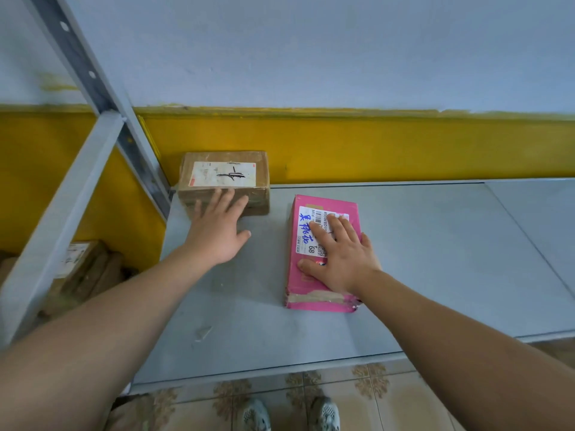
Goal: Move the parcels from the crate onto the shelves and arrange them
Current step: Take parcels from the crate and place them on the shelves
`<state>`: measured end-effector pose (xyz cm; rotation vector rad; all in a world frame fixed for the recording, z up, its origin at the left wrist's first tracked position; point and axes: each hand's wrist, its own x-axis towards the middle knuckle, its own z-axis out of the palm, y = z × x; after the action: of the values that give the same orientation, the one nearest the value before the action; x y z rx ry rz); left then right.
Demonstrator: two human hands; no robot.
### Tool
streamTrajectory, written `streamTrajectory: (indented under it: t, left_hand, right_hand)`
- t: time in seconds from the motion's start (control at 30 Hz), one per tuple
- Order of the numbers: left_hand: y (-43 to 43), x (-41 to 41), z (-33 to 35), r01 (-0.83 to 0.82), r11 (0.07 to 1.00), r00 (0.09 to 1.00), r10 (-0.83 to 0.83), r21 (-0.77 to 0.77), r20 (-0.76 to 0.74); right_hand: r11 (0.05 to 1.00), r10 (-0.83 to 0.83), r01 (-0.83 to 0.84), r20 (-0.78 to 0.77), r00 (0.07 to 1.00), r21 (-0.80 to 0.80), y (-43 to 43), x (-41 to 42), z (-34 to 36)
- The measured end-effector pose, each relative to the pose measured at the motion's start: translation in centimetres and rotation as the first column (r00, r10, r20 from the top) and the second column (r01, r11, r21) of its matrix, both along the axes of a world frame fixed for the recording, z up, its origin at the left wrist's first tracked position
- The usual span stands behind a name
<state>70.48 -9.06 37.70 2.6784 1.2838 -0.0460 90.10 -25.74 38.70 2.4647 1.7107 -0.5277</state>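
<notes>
While both arms reach over the grey shelf, the left hand lays straight fingers against the near face of the brown parcel, which sits at the shelf's back left corner beside the upright post; the right hand rests flat, fingers spread and uncurled, on the pink parcel, covering part of its white label; the pink parcel lies right of the brown one, apart from it; more brown parcels lie lower down at the left.
</notes>
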Motion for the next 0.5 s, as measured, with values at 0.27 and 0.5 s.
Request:
streamTrajectory:
  t: [0.27,0.5]
  left_hand:
    - [-7.8,4.4,-1.6,0.017,0.686,0.859,0.363,-0.728,0.362]
    - [-11.8,8.2,-1.8,0.244,0.351,0.719,0.560,-0.904,0.412]
  right_hand:
    - [0.942,-0.280,0.299,-0.137,0.950,0.149,-1.8,0.4,-0.2]
    - [0.527,-0.552,0.850,-0.768,0.325,-0.019,-6.7,3.0,-0.6]
